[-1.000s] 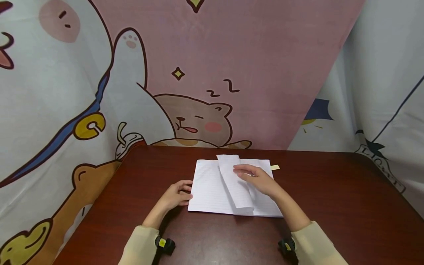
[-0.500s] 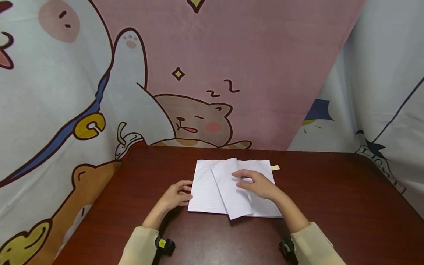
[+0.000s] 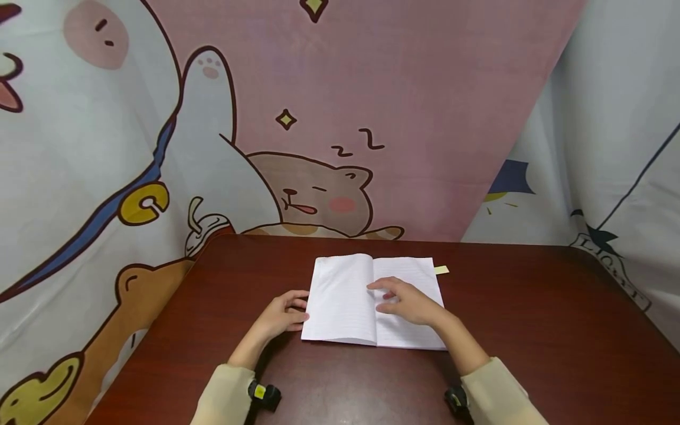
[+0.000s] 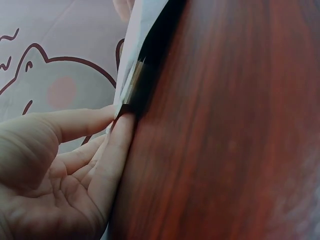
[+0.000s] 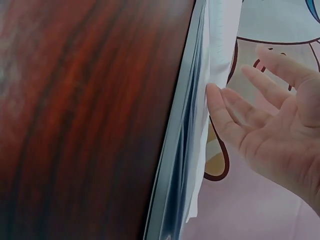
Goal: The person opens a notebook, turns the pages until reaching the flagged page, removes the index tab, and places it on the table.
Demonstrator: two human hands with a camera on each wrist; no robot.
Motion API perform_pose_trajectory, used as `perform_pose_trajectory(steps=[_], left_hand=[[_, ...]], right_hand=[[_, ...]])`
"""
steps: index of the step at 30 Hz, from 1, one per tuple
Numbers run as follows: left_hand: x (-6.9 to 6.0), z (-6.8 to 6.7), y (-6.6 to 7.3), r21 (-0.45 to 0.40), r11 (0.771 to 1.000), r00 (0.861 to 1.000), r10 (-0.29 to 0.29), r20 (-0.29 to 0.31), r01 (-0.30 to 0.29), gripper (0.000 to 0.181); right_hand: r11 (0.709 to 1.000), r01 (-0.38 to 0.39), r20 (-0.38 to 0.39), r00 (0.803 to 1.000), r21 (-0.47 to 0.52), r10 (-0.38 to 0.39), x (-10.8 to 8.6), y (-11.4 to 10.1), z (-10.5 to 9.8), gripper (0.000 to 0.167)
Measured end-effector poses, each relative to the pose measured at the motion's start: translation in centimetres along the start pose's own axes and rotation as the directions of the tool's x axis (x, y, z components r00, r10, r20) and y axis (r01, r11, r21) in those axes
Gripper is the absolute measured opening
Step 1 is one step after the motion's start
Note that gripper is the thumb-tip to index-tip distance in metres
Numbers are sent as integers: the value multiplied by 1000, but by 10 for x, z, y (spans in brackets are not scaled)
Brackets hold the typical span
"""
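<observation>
An open notebook point(image 3: 340, 301) with lined white pages lies flat on the table, its left page slightly bowed near the fold. At its left edge rests my left hand point(image 3: 281, 314); the left wrist view has the thumb and a finger of that hand point(image 4: 55, 185) against the edge of the pages. My right hand point(image 3: 413, 304) is over the right page with thumb and fingers apart, holding nothing. In the right wrist view, a fingertip of the right hand point(image 5: 280, 130) is close to the paper; whether it touches is unclear.
A pale yellow tab point(image 3: 441, 270) sticks out at the notebook's upper right. The dark red-brown table point(image 3: 531, 307) extends around it, and a cartoon-printed cloth point(image 3: 425, 118) hangs behind. Black wrist cameras point(image 3: 265, 395) sit at both sleeves.
The leaf that stood half-raised in the middle has swung left and now lies over the left page. My right hand has shifted slightly left and toward me; the left hand stays still.
</observation>
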State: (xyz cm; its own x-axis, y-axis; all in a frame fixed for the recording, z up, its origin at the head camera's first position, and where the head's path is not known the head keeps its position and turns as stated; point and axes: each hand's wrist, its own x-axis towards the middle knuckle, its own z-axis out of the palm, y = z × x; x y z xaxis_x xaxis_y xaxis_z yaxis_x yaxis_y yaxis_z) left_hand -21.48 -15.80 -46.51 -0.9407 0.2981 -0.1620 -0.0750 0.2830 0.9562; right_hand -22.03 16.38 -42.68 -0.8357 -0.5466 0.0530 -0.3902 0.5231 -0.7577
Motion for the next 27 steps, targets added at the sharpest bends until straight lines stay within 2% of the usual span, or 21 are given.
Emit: perform_pose_trajectory(steps=[4, 11, 27], left_hand=[[0, 0, 0, -8, 1000, 1000, 0, -2, 0, 53], [0, 0, 1, -4, 1000, 1000, -9, -21, 9, 47], [1, -1, -2, -8, 1000, 1000, 4, 2, -4, 61]], right_hand=[[1000, 18, 27, 999, 11, -18, 0, 1, 2, 43], [1000, 3, 50, 999, 14, -4, 3, 0, 6, 39], [999, -38, 48, 998, 4, 37, 7, 0, 10, 37]])
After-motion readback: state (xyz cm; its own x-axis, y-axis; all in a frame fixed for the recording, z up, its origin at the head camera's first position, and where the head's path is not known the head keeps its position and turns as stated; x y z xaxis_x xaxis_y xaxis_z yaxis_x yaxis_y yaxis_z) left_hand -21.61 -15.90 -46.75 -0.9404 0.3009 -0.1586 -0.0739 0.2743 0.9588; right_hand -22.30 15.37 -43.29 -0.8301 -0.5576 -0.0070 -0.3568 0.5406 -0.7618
